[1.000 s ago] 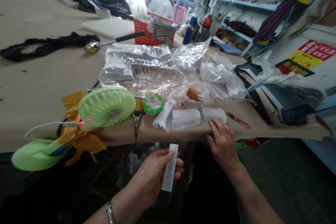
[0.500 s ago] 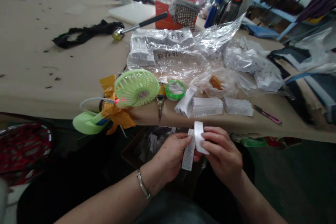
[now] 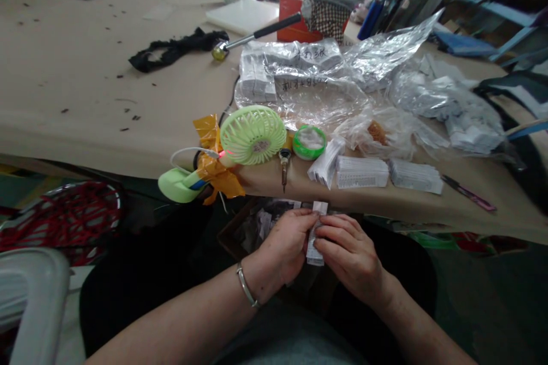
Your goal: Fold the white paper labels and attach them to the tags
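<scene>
Both hands meet below the table edge, over my lap. My left hand [image 3: 287, 242] and my right hand [image 3: 349, 254] pinch the same small stack of white printed labels [image 3: 315, 232] between their fingertips; the strip stands upright and is partly hidden by the fingers. A metal bracelet circles my left wrist. On the table edge just above lie several stacks of the same white labels [image 3: 362, 172], one leaning [image 3: 326, 165] and one further right [image 3: 416, 175].
A light green desk fan [image 3: 252, 134] with yellow tape stands at the table edge. Beside it sit a green tape roll [image 3: 309, 142], an awl [image 3: 283, 166], clear plastic bags of labels [image 3: 299, 77], a hammer [image 3: 252, 37] and pink snips [image 3: 468, 194]. A cardboard box [image 3: 257, 228] sits under the table.
My right hand left the table stack with a white label and joined my left hand at the strip. Both hands now press the labels together; the view has swung left.
</scene>
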Demonstrator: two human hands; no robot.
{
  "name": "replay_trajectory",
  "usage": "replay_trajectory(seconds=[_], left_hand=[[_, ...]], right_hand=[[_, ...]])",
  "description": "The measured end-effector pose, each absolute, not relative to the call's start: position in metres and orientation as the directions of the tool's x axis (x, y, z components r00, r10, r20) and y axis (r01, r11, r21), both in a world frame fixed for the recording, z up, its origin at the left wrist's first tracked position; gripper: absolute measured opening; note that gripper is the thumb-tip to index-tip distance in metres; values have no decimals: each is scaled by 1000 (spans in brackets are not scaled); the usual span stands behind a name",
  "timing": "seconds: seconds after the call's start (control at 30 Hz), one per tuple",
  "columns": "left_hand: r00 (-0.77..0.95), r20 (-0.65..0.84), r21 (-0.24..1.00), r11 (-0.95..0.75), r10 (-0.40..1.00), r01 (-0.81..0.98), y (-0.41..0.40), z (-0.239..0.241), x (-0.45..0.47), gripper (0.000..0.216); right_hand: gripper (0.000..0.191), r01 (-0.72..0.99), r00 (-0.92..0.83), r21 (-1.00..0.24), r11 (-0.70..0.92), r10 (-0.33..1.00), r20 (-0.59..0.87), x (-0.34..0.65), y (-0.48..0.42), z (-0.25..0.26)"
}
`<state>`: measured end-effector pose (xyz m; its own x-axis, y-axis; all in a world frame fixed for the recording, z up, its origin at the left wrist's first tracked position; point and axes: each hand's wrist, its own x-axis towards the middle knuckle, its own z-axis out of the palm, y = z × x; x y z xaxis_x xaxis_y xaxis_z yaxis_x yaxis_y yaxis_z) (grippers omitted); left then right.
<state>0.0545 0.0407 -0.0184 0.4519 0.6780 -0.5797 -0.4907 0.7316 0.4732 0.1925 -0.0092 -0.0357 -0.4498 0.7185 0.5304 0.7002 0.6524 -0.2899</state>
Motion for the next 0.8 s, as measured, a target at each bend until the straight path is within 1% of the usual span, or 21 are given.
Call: replay_trajectory(seconds=[0.2,0.3,0.37,0.43,0.47,0.53,0.6,0.63,0.67,0.73,0.8], left_hand=[[502,-550,452,743,668,-494,37,-20,52,18],[504,-560,466,753,657,-464,36,-24,52,18],[487,-576,477,754,657,-452,36,-25,51,16],[485,-584,486,759,651,-433,36,-23,50,12],[495,-586,489,767,642,-415,37,-21,49,11],[542,-588,491,797,601,-352,37,-17,46,11],[608,-584,486,831,539,-270,37,-13,42,15],[637,-578,485,842,510,-235,36,-12,40,17],[661,-570,487,848,489,-208,35,-11,38,18],[691,-557,491,854,460,-172,33,-11,35,19],[713,-548,495,857,438,-146,31,-11,33,20]], right_hand=[[17,698,-456,-287,656,716,529,191,-9,-36],[19,689,-459,-298,661,716,527,191,-9,-37],[22,670,-458,-334,664,722,518,192,-11,-38],[30,640,-414,-420,643,749,517,194,-13,-38],[33,620,-358,-488,615,775,521,196,-14,-39],[29,562,-184,-660,499,853,489,200,-14,-39],[21,439,-18,-841,316,939,343,204,-10,-40],[21,342,16,-915,216,972,235,205,-7,-40],[22,233,2,-966,116,993,120,207,-3,-41],[33,20,-134,-998,-62,989,-64,208,4,-43],[41,-109,-303,-975,-194,941,-153,209,9,-44]])
